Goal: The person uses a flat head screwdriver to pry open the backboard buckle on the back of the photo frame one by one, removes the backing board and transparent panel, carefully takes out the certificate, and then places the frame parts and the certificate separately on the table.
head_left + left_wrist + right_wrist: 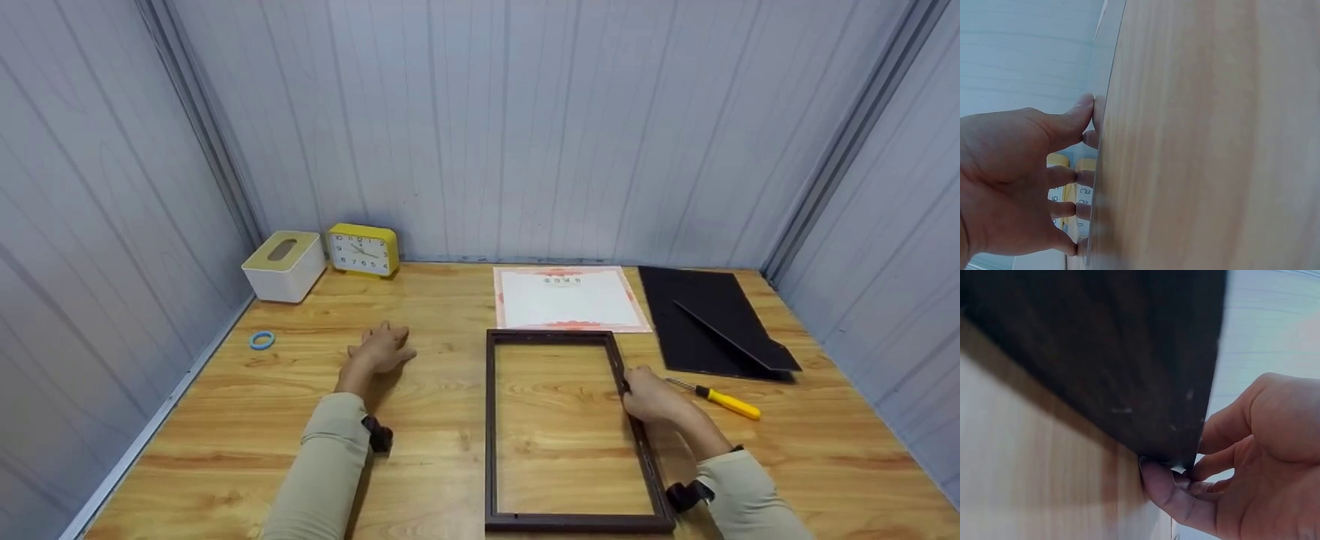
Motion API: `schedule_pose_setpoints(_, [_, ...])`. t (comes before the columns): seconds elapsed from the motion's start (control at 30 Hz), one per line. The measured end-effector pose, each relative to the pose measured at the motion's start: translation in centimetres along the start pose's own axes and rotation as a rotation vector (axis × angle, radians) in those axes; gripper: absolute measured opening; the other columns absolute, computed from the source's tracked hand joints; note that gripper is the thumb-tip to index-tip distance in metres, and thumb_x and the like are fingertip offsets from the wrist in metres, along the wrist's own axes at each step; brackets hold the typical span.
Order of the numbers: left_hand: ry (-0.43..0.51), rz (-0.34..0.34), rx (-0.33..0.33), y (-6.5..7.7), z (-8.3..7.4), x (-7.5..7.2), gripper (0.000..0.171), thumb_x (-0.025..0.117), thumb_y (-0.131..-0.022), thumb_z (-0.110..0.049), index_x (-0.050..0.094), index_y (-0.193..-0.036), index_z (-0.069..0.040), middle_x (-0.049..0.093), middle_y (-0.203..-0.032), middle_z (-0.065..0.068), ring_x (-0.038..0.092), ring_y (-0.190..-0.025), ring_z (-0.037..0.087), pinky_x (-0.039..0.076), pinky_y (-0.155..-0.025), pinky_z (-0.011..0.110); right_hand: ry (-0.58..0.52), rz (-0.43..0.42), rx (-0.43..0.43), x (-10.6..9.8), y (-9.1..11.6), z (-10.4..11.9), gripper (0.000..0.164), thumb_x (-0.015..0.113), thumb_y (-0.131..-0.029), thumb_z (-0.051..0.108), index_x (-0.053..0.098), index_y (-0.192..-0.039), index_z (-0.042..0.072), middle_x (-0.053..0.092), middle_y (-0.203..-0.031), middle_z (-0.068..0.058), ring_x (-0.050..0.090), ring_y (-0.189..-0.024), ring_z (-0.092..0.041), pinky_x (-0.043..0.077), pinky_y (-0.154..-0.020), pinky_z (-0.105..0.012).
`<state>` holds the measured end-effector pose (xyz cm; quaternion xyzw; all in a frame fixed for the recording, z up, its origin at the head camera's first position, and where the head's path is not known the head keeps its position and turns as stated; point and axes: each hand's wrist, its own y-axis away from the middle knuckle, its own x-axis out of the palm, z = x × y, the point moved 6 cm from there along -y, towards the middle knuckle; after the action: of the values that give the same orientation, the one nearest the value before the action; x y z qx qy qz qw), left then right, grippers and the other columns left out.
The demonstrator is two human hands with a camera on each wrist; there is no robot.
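In the head view, my left hand (381, 351) lies low over the wooden table (442, 450), fingers spread and gripping nothing. The left wrist view shows its fingertips (1075, 174) against a glossy surface that mirrors them, with a thin straight edge beside it; whether this is a clear sheet, I cannot tell. My right hand (654, 396) pinches the right side of a dark brown picture frame (491, 435), which has bare wood showing through it. Up close in the right wrist view, the thumb and fingers hold the frame's dark side (1129, 371).
A yellow screwdriver (731, 403) lies right of the right hand. Behind it is a black backing board (667, 307) with a raised stand leg (739, 341). A red-bordered certificate (570, 300) lies beyond the frame. At left are a tissue box (289, 274), yellow clock (364, 251) and blue ring (262, 340).
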<state>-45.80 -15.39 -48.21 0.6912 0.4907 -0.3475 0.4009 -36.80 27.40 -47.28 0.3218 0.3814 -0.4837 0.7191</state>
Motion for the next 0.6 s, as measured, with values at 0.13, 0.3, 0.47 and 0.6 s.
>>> schedule_pose_setpoints(0.13, [0.016, 0.002, -0.002, 0.02, 0.08, 0.02, 0.057, 0.052, -0.106, -0.030, 0.034, -0.157, -0.012, 0.009, -0.162, 0.030, 0.003, -0.144, 0.057, 0.007, -0.104, 0.081, 0.019, 0.016, 0.006, 0.01, 0.02, 0.07, 0.045, 0.047, -0.086, -0.005, 0.049, -0.125, -0.026, 0.049, -0.117, -0.042, 0.052, -0.099, -0.039, 0.046, -0.082, -0.047])
schedule_pose_setpoints(0.3, [0.021, -0.009, -0.010, -0.06, 0.16, 0.09, 0.056, 0.052, -0.105, -0.029, 0.036, -0.156, -0.012, 0.010, -0.162, 0.030, 0.004, -0.144, 0.057, 0.008, -0.104, 0.080, 0.027, 0.012, 0.017, 0.05, -0.04, 0.09, 0.046, 0.048, -0.085, -0.005, 0.048, -0.126, -0.026, 0.050, -0.117, -0.042, 0.052, -0.098, -0.039, 0.046, -0.083, -0.048])
schedule_pose_setpoints(0.47, [0.020, -0.010, -0.014, -0.08, 0.13, 0.01, 0.056, 0.053, -0.105, -0.030, 0.037, -0.156, -0.011, 0.011, -0.162, 0.030, 0.004, -0.145, 0.056, 0.009, -0.103, 0.081, 0.036, 0.008, 0.018, 0.15, -0.06, 0.04, 0.050, 0.047, -0.085, -0.004, 0.045, -0.129, -0.027, 0.048, -0.120, -0.044, 0.052, -0.106, -0.043, 0.046, -0.089, -0.052])
schedule_pose_setpoints(0.6, [0.003, -0.016, -0.004, 0.06, 0.11, 0.03, 0.056, 0.051, -0.105, -0.031, 0.037, -0.156, -0.011, 0.013, -0.161, 0.030, 0.006, -0.145, 0.056, 0.012, -0.102, 0.081, 0.026, 0.009, 0.027, 0.31, 0.02, -0.02, 0.051, 0.046, -0.086, -0.004, 0.043, -0.131, -0.028, 0.047, -0.121, -0.043, 0.051, -0.109, -0.044, 0.045, -0.092, -0.053])
